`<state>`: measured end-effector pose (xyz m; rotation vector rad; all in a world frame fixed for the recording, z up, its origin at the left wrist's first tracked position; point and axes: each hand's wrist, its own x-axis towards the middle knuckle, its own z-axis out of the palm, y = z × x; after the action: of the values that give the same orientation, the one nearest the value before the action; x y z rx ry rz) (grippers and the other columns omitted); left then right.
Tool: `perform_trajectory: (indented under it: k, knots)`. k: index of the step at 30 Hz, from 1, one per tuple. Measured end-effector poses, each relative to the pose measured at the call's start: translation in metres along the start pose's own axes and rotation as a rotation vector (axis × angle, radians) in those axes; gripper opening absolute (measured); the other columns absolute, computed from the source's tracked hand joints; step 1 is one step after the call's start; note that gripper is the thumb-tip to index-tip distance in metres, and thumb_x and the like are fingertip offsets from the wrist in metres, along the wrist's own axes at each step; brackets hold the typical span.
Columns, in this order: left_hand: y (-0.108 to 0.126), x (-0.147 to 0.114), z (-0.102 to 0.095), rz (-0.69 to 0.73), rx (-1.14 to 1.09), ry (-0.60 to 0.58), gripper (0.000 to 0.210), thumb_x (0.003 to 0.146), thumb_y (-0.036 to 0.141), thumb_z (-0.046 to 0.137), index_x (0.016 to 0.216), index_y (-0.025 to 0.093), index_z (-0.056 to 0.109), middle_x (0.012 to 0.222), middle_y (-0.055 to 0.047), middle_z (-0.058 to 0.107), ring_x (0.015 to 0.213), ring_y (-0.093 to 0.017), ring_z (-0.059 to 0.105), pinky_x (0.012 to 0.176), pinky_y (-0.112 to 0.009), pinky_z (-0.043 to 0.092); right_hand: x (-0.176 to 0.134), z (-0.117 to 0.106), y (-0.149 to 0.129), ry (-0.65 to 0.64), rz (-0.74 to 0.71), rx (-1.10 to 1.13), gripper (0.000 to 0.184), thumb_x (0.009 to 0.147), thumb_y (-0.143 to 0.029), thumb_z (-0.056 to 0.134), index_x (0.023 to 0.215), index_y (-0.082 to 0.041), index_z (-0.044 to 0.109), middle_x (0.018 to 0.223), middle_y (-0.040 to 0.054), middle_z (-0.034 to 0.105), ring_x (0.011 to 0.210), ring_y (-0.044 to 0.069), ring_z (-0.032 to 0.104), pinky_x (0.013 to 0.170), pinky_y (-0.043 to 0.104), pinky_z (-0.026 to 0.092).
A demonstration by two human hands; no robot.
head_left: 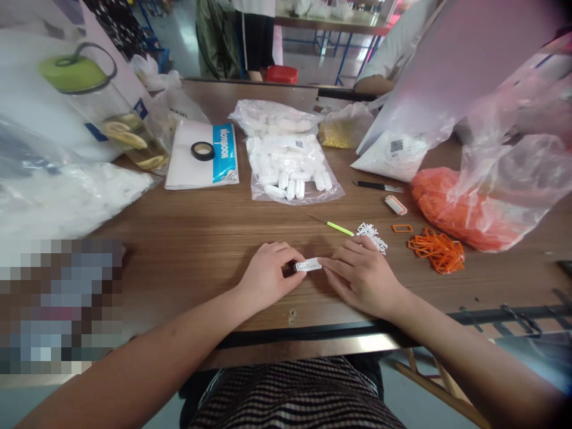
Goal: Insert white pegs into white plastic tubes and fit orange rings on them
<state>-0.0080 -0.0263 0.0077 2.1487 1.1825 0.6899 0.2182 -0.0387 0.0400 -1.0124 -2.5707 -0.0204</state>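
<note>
Between my two hands, low over the near part of the table, is a small white plastic block [308, 264] with rows of tiny holes. My left hand [270, 271] pinches its left end between thumb and fingers. At its right end, my right hand [364, 274] touches it with thumb and forefinger, the other fingers curled. Just beyond my right hand lies a heap of small white plastic parts [370, 235], with a green-handled pick [339, 228] beside it. To the right are a loose orange rectangular frame [402, 228] and a pile of orange frames [438, 250].
A bag of white blocks [290, 161] lies mid-table, left of a black-handled knife [375, 186] and an orange-rimmed block [395, 205]. A bag of orange frames [465, 205] sits right. Black tape [202, 151] rests on a notebook [183, 167] near a green-lidded bottle [120, 128].
</note>
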Motion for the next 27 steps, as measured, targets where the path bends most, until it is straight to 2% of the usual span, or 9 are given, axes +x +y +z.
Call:
perform_trajectory:
  k: [8, 14, 22, 25, 27]
  knots:
    - [-0.001, 0.0, 0.001, 0.002, 0.006, 0.002, 0.006, 0.083, 0.022, 0.069, 0.088, 0.024, 0.069, 0.086, 0.001, 0.068, 0.083, -0.018, 0.061, 0.078, -0.035, 0.04, 0.003, 0.017, -0.007, 0.001, -0.069, -0.107, 0.02, 0.091, -0.017, 0.052, 0.077, -0.018, 0.066, 0.066, 0.0032, 0.06, 0.07, 0.018, 0.051, 0.075, 0.037, 0.038]
    - [-0.003, -0.001, 0.002, 0.016, 0.005, 0.01, 0.007, 0.083, 0.023, 0.069, 0.09, 0.024, 0.069, 0.088, 0.001, 0.068, 0.085, -0.019, 0.061, 0.08, -0.036, 0.041, 0.007, 0.025, -0.008, 0.052, 0.061, 0.006, 0.024, 0.086, -0.018, 0.054, 0.062, -0.02, 0.055, 0.057, -0.0006, 0.057, 0.059, 0.014, 0.049, 0.066, 0.032, 0.035]
    - [-0.001, -0.001, 0.001, 0.014, 0.01, 0.001, 0.006, 0.084, 0.023, 0.068, 0.09, 0.024, 0.068, 0.087, 0.0, 0.068, 0.085, -0.019, 0.062, 0.08, -0.036, 0.041, -0.003, 0.032, -0.006, 0.054, 0.171, 0.137, 0.017, 0.086, -0.021, 0.055, 0.07, -0.019, 0.056, 0.054, -0.0023, 0.056, 0.053, 0.012, 0.05, 0.062, 0.028, 0.04]
    - [-0.001, 0.0, 0.0, 0.012, 0.011, 0.005, 0.008, 0.083, 0.023, 0.07, 0.09, 0.024, 0.068, 0.086, 0.001, 0.067, 0.084, -0.019, 0.061, 0.079, -0.036, 0.041, -0.005, 0.033, -0.004, 0.109, 0.207, 0.223, 0.008, 0.085, -0.022, 0.056, 0.084, -0.019, 0.063, 0.057, -0.0032, 0.059, 0.053, 0.013, 0.051, 0.061, 0.028, 0.041]
    - [0.0, 0.0, 0.0, 0.016, 0.006, 0.01, 0.007, 0.083, 0.022, 0.07, 0.09, 0.024, 0.069, 0.085, 0.001, 0.067, 0.082, -0.018, 0.061, 0.079, -0.035, 0.041, -0.006, 0.033, -0.003, 0.163, 0.196, 0.24, 0.014, 0.085, -0.02, 0.056, 0.095, -0.019, 0.066, 0.06, -0.0034, 0.062, 0.053, 0.012, 0.052, 0.062, 0.029, 0.042]
